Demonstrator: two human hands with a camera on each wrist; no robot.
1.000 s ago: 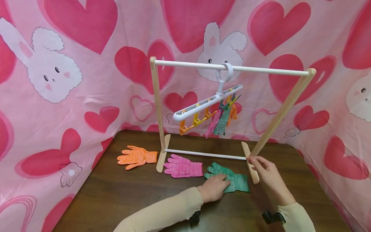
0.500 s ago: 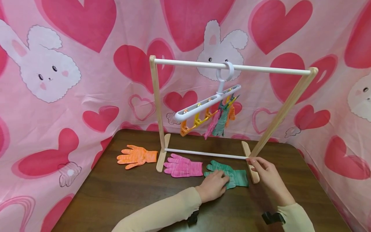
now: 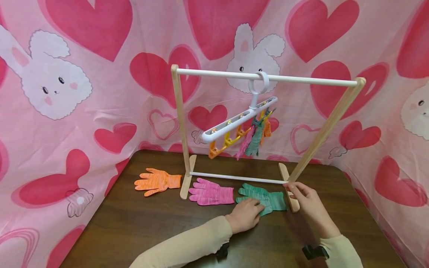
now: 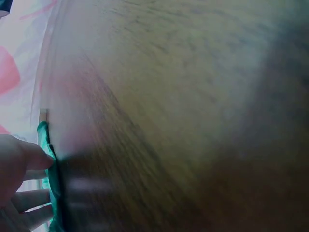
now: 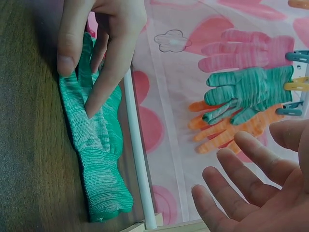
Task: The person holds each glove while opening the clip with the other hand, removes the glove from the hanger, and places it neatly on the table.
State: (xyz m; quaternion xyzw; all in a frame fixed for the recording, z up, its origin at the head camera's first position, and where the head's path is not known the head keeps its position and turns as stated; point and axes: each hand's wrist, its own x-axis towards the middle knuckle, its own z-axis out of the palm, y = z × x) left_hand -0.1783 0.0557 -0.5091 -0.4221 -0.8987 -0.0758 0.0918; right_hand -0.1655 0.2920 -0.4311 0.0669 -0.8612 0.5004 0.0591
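A green knit glove (image 3: pixel 278 201) lies flat on the table, fingers toward the left. My left hand (image 3: pixel 245 216) rests on its near side; the right wrist view shows the thumb at the glove's edge and an extended index finger touching its palm. My right hand (image 3: pixel 309 203) is held by the lower right corner of the drying rack (image 3: pixel 234 177), with loosely bent fingers and nothing in them in the right wrist view. A pink glove (image 3: pixel 211 192) and an orange glove (image 3: pixel 158 181) lie in a row to the left.
From the rack's top bar hangs a white clip hanger (image 3: pixel 241 120). Its far clips hold a pink glove (image 5: pixel 251 50), a green glove (image 5: pixel 251 89) and an orange glove (image 5: pixel 251 128). Nearer orange and yellow clips (image 3: pixel 228 140) hold nothing. A heart-patterned cloth (image 3: pixel 110 89) surrounds the table.
The green glove on the table has turned slightly, its cuff shifting away from me under my left hand, which has moved slightly left. My right hand has stayed almost still.
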